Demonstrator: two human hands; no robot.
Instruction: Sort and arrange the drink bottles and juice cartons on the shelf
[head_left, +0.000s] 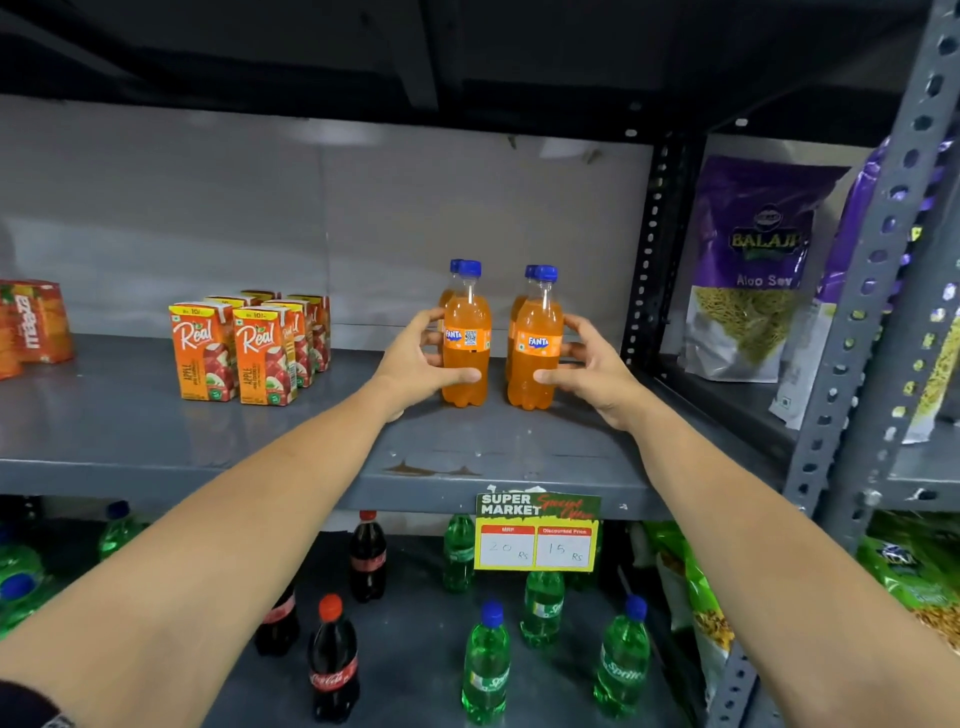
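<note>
I've got the left hand (415, 364) wrapped on the left Fanta bottle (466, 343), right hand (587, 371) on the right Fanta bottle (535, 353). Both upright, mid shelf (156, 415), w/ a gap btwn them; 2 more behind. Closing it means pushing inward, imo.

Both bare arms reach forward and up, stretched out long and coming closer together toward the hands; the left hand (415, 364) is curled like a cup, its thumb pointing to the right and its fingers bent round the far side; the right hand (589, 371) is curled the same way, its thumb pointing to the left; the two thumbs point at each other with a gap between them; a dark cuff shows on the left wrist low down.
</note>
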